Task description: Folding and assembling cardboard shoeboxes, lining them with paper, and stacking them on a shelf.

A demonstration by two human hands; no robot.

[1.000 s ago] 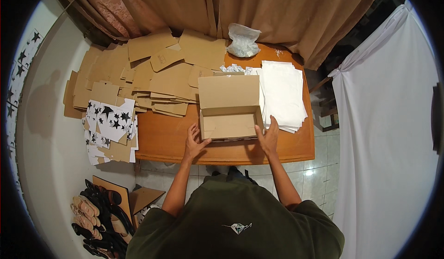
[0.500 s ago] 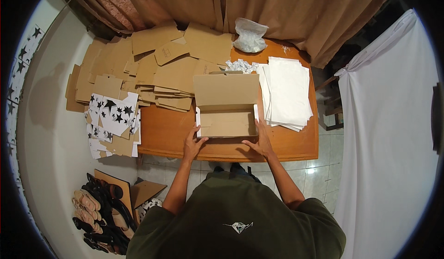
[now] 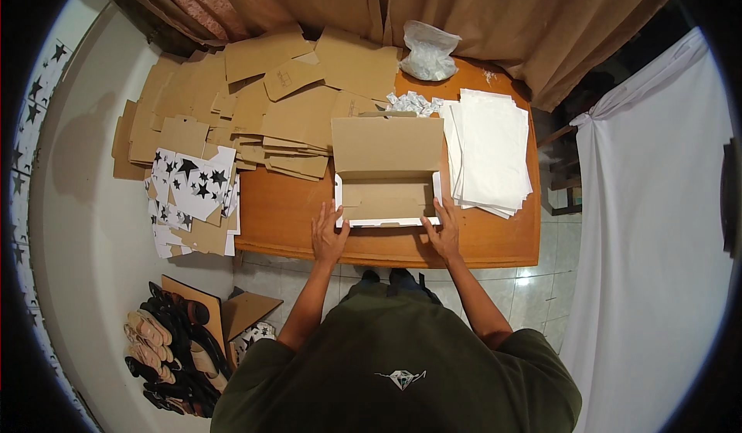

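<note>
An open cardboard box [image 3: 386, 193], brown inside with white outer faces, stands on the wooden table in front of me. Its brown lid [image 3: 388, 145] is raised at the back, and a white flap shows at each side. My left hand [image 3: 330, 234] is closed on the near left corner, fingers along the side wall. At the near right corner, my right hand [image 3: 443, 234] grips the box the same way, its thumb by the white front edge. The box holds nothing that I can see.
Flat cardboard pieces [image 3: 297, 120] cover the table's left and back, with star-printed sheets [image 3: 193, 182] at the left edge. White paper [image 3: 495, 151] lies right. Behind the box are small white packets [image 3: 413, 104] and a plastic bag [image 3: 430, 53]. Shoes [image 3: 182, 340] sit lower left.
The box's front edge now shows white with a small tab. Both hands have shifted slightly and their thumbs have moved in against the front corners. The whole view has shifted a little.
</note>
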